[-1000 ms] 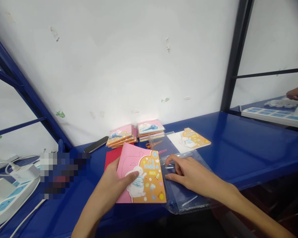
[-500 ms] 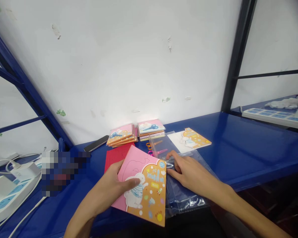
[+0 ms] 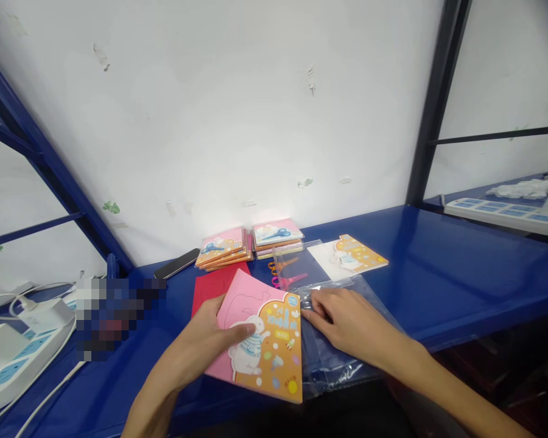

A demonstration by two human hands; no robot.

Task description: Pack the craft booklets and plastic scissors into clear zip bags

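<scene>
My left hand (image 3: 196, 340) grips a pink and orange booklet (image 3: 278, 365) with a white rabbit on its cover, thumb across the front and the other fingers behind. Close to the booklet's right edge, my right hand (image 3: 351, 316) has its fingers curled on a clear plastic bag (image 3: 333, 362); the fingertips are partly hidden. Beyond the hands lie orange scissors (image 3: 287, 264) and pink scissors (image 3: 293, 280), seemingly under or in clear plastic. A red sheet (image 3: 210, 287) shows behind the held booklet. Farther right rests a white and orange booklet (image 3: 365, 252).
Against the wall stand two stacks of packed booklets, a left stack (image 3: 223, 246) and a right stack (image 3: 278, 234), with blue scissors on top. A phone (image 3: 178, 264) lies beside them. Power strips and cables sit at the left (image 3: 4, 374) and far right. Blue posts frame the table (image 3: 461, 261).
The held booklet has tipped slightly and its lower edge has risen a little. My right hand's fingers have curled in more over the plastic bag.
</scene>
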